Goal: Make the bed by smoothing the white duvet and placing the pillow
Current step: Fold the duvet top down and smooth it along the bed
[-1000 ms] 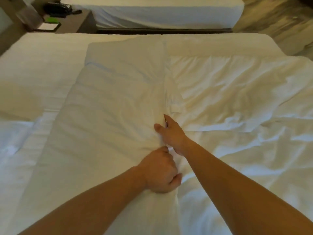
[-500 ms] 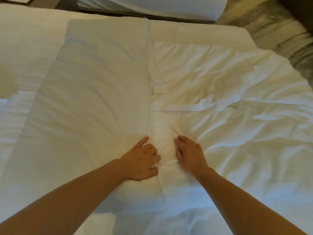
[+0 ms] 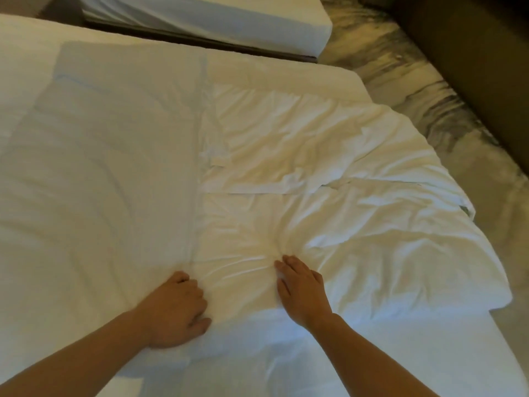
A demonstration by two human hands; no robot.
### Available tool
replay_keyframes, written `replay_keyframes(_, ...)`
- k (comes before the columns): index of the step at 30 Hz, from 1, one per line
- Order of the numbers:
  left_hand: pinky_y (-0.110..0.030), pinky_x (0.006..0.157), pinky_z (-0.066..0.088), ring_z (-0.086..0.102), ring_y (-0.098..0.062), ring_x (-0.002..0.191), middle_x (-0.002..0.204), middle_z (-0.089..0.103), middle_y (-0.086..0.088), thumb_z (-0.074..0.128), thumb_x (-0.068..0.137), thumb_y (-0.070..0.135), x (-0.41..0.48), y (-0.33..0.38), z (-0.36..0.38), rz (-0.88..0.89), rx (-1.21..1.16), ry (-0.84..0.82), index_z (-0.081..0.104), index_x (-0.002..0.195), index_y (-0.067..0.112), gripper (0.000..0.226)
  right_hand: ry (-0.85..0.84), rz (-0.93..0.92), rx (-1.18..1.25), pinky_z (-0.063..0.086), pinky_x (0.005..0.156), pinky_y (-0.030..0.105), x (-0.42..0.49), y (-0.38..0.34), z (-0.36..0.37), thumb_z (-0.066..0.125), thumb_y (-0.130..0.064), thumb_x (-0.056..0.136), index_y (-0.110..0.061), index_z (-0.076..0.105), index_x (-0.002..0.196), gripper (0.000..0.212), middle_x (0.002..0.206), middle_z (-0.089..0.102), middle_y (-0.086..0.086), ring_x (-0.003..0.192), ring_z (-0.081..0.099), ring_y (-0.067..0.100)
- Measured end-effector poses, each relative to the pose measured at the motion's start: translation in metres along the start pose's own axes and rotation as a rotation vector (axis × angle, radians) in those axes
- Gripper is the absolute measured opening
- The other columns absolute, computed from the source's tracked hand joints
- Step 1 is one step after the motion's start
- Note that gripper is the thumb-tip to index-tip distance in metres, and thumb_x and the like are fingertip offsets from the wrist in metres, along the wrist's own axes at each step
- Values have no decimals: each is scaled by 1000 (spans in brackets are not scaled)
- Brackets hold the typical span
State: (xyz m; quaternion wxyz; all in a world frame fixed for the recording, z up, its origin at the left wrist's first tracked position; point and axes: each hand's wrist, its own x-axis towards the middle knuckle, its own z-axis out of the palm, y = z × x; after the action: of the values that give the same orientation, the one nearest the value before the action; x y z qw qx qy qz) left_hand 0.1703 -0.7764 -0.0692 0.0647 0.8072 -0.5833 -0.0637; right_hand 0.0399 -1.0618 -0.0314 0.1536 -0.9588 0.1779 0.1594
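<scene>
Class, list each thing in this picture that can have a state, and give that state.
Duvet: spread out, right half creased.
Left hand: fingers curled, pressing on the duvet.
Right hand: flat, palm down on the duvet.
Second bed: covered with a white sheet.

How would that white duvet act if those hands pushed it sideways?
The white duvet would probably bunch rather than slide as one piece: folds already radiate from the right hand and left hand pressing on it. It looks floppy, since its far corner droops over the bed's edge. Probably light for its size.
</scene>
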Motion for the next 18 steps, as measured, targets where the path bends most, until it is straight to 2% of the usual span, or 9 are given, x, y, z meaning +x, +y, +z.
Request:
replay_keyframes(2,-37,79,50,62,-21,91,99,62,7,50,94,50,24,31,11,-182,-115,184,62,88,31,23,-4,-19,-25,19,121,35,-4,16,-4,5,-52,91,-35,33,160,77,171,24,-9,158,16,10)
replay_keyframes(4,-41,96,47,55,-25,125,139,58,-3,43,95,51,54,60,24,-419,-207,204,61,127,29,43,-23,-27,-70,13,123,39,-6,46,-8,4,-56,92,-38,25,163,76,173,15,-10,160,7,11)
replay_keyframes(6,-42,114,27,34,-20,149,164,36,2,29,97,61,87,86,41,-597,-272,126,42,153,35,63,-37,-7,-98,7,125,43,-5,91,-14,10,-63,98,-42,14,164,70,174,2,-11,161,-3,14)
replay_keyframes(8,-42,120,15,21,-17,156,170,19,7,14,95,69,122,112,56,-714,-280,92,25,161,37,74,-35,17,-122,4,125,47,0,144,-22,17,-67,101,-46,5,163,67,174,-7,-13,160,-10,16)
replay_keyframes(14,-46,126,6,7,-16,159,173,3,1,-3,86,69,230,197,66,-1002,-275,48,2,165,18,94,-52,41,-153,-1,125,51,-1,315,-56,17,-75,98,-51,-8,161,72,171,-18,-16,159,-18,18)
replay_keyframes(18,-44,127,2,-6,-14,159,172,-10,4,1,87,66,295,239,57,-1016,-368,-51,-12,163,28,85,-85,111,-133,-4,126,51,-8,398,-74,16,-77,97,-52,-12,159,73,167,-25,-20,159,-18,16)
